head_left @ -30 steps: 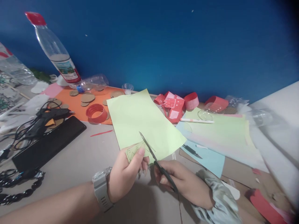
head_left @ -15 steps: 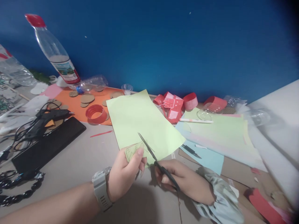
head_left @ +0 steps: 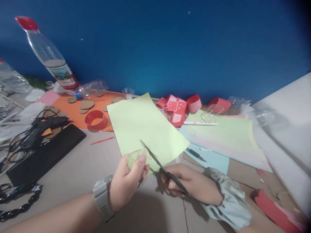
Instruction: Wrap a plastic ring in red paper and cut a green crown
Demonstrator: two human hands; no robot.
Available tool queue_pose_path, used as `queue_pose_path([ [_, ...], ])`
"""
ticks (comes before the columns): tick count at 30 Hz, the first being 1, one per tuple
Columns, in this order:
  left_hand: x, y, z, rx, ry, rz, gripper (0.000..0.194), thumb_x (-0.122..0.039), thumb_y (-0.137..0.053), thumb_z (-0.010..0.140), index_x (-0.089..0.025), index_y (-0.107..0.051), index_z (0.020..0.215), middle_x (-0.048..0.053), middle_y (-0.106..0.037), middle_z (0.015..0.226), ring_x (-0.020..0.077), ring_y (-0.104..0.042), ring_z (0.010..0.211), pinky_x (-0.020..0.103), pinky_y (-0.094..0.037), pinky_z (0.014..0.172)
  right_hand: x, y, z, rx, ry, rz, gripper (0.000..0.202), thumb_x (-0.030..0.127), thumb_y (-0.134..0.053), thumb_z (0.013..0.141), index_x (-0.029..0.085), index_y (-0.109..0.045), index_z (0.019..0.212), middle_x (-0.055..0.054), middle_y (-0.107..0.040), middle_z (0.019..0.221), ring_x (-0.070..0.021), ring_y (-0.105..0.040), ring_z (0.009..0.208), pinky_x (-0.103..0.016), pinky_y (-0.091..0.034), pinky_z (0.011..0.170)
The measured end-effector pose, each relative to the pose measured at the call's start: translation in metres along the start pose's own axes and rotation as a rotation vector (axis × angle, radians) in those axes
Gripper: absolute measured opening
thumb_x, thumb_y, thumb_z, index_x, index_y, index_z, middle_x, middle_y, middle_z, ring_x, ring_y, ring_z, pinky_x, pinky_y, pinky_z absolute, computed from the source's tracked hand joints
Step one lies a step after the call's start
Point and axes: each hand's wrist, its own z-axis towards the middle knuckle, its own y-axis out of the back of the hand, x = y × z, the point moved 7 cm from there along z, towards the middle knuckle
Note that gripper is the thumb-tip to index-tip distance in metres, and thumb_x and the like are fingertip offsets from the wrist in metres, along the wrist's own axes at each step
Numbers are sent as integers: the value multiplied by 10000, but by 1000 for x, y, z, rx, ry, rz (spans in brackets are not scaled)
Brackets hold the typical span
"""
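My left hand (head_left: 131, 174) is closed on a small piece of pale green paper (head_left: 132, 158) with dark drawn lines, pinched under the thumb. In my right hand (head_left: 181, 181) is a pair of black-handled scissors (head_left: 170, 176), fingers wrapped round the handles. The blades are slightly parted and point up and left, close by the drawn piece's right edge. Whether they touch the paper I cannot tell. Beneath both hands' fingertips lies a large light green sheet (head_left: 141, 121) on the table. A craft knife (head_left: 196, 154) rests on blue paper right of it.
To the left are a glue gun (head_left: 48, 124), a black slab (head_left: 46, 152), a bead string (head_left: 21, 207) and a red ring (head_left: 96, 120). A tall bottle (head_left: 53, 61) stands before the blue wall. Red paper pieces (head_left: 177, 110) and a white pen (head_left: 200, 123) lie behind the sheet.
The view has shifted slightly, so most things sit a little further left. Both hands keep their holds, and the scissor blades have changed little beside the drawn piece.
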Motion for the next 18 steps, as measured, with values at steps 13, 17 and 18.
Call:
queue_pose_path([
  [13, 4, 2, -1, 13, -16, 61, 528, -517, -358, 913, -189, -449, 510, -16, -458, 488, 96, -436, 468, 227, -377, 521, -7, 4, 1, 30, -24, 106, 386, 473, -660, 794, 125, -522, 702, 72, -417, 475, -49, -345, 433, -195, -263, 442],
  [17, 4, 2, -1, -16, -3, 85, 506, -520, -372, 908, -190, -474, 538, -14, -470, 493, 107, -457, 485, 233, -389, 537, -1, 8, 2, -36, 39, 109, 390, 501, -592, 840, 129, -519, 750, 61, -458, 484, -41, -317, 391, -184, -219, 378],
  [18, 4, 2, 0, -9, -9, 95, 503, -509, -370, 913, -188, -482, 544, -11, -479, 504, 109, -466, 500, 234, -396, 555, 1, 10, 2, -77, 61, 112, 395, 513, -565, 854, 131, -515, 767, 53, -480, 502, -36, -302, 380, -181, -201, 361],
])
